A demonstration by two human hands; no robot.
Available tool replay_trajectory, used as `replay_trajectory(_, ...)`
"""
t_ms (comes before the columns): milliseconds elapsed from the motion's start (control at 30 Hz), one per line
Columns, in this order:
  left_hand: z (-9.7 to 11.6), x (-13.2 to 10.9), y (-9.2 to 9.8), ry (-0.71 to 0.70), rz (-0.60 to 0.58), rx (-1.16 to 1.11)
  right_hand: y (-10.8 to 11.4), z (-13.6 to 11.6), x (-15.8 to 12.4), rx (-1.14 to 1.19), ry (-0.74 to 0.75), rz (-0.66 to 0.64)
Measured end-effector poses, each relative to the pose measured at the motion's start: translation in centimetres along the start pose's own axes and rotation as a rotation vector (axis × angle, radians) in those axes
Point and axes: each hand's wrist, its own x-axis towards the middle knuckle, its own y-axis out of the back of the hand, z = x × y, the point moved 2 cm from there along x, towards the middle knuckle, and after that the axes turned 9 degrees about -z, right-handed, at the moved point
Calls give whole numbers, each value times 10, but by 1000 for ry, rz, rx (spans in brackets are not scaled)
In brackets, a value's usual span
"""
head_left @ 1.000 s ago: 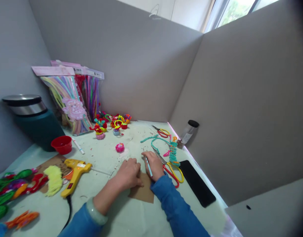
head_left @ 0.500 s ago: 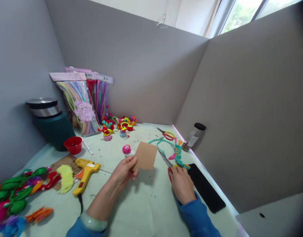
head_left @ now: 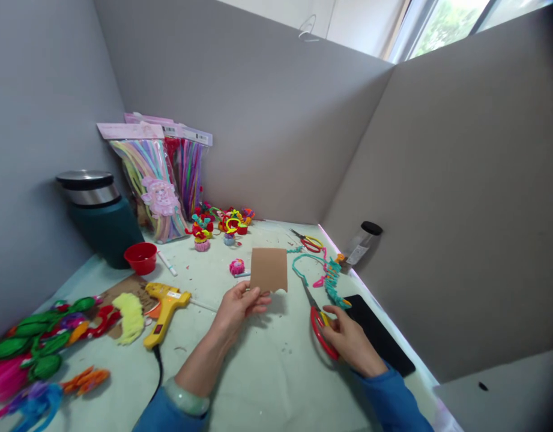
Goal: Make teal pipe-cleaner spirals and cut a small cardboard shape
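Note:
In my left hand (head_left: pixel 240 309) is a flat brown piece of cardboard (head_left: pixel 269 268), pinched by its lower edge between thumb and fingers and held above the table. Its bottom edge looks slightly uneven. My right hand (head_left: pixel 350 342) grips a pair of scissors (head_left: pixel 321 336) by the red and yellow handles, blades pointing away from me and to the left. The blade tips lie close to a turquoise pipe-cleaner piece (head_left: pixel 332 282). A small pink pom-pom-like piece (head_left: pixel 236 267) sits just left of the cardboard.
At left lie a yellow glue gun (head_left: pixel 168 312), a red cup (head_left: pixel 141 258), a teal bottle (head_left: pixel 102 225) and green twisted pieces (head_left: pixel 37 336). Pipe-cleaner packs (head_left: pixel 154 186) lean behind. At right are a black phone-like slab (head_left: pixel 379 336), other scissors (head_left: pixel 310 241) and a clear jar (head_left: pixel 361 246).
My right hand has lifted the scissors and moved slightly right, baring the red handle. The cardboard has turned more upright in my left hand. The view has shifted a little.

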Motion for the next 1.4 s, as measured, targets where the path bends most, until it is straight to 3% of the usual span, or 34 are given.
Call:
replay_trajectory(133,2,-2,-1,-12,34,-28,1,-4,-14,433,-10,-196)
replay_trajectory(400,6,-4,3,-91,71,-23,-13,-18,-38,468,242,-213)
replay_trajectory(533,10,-5,5,-148,120,-49,-23,-32,-50,733,396,-513)
replay_trajectory(600,11,-5,5,-177,130,-58,-26,-40,-55,860,446,-601)
replay_trajectory(700,12,-6,5,-222,125,-44,-31,-49,-56,851,441,-550)
replay_trajectory(867,14,-9,1,-264,116,30,-48,-63,-51,594,336,-411)
replay_trajectory(1033,13,-11,-6,-253,79,56,-63,-77,-47,579,403,-401)
replay_trajectory(1233,13,-10,-2,-285,105,-7,-60,-77,-48,499,408,-430)
replay_trajectory(1400,11,-10,-7,-259,71,98,-59,-77,-46,515,441,-396)
